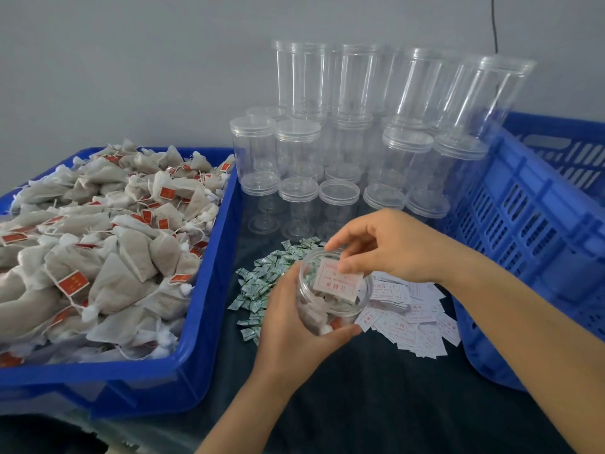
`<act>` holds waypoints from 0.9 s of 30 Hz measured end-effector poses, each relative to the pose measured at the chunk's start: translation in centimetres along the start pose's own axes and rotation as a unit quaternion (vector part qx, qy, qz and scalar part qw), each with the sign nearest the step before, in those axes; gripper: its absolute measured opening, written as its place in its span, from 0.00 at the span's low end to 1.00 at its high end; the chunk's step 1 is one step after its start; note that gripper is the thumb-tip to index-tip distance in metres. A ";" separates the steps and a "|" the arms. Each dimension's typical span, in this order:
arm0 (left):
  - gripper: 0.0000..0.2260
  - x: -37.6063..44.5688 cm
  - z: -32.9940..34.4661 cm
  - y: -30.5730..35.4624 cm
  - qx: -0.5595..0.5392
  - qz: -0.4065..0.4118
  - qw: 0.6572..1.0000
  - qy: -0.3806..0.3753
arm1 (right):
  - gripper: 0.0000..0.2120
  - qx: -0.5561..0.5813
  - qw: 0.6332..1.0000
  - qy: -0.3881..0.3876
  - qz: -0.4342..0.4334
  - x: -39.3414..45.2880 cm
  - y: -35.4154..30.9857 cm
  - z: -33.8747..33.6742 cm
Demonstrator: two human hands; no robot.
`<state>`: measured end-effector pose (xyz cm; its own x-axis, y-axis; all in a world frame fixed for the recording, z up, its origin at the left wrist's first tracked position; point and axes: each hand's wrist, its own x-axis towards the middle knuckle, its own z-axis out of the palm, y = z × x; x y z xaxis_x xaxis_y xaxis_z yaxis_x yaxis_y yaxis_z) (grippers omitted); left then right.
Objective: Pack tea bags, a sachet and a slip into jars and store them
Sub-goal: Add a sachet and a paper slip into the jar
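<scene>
Two hands met over one open jar (330, 298) near the middle of the dark table (376, 388). Our left hand (291, 326) cupped the jar from below and the side, fingers and thumb curled round its clear wall, tilting the mouth toward us. Inside we could see several tea bags (314, 314) resting at the bottom. Our right hand (389, 247) hung over the rim, thumb and fingertips pinching a white slip (337, 281) with red print, which sat partly within the jar's mouth. We could not tell whether a sachet already lay in the jar.

Just behind the jar lay a scatter of green and white sachets (262, 283) on the table, and to its right, partly under our right wrist, a loose pile of slips (415, 319). On the left a blue tray (203, 322) held a heap of tea bags with red tags (98, 240). Against the wall stood stacked empty jars (353, 126) with their lids on, some leaning, and at the right a blue slotted crate (523, 224) stood just beside them
</scene>
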<state>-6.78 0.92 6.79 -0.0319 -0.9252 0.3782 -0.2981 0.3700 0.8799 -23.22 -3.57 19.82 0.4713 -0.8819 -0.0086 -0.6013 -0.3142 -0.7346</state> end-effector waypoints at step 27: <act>0.41 -0.1 0.5 -0.1 -0.020 -0.009 1.000 -0.007 | 0.29 -0.283 0.959 -0.015 0.007 0.0 -2.8 0.2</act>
<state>-7.25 0.88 6.50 -0.0403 -0.9328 0.3581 -0.2605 0.3558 0.8975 -21.39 -2.67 21.68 0.4738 -0.8797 -0.0407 -0.8575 -0.4504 -0.2487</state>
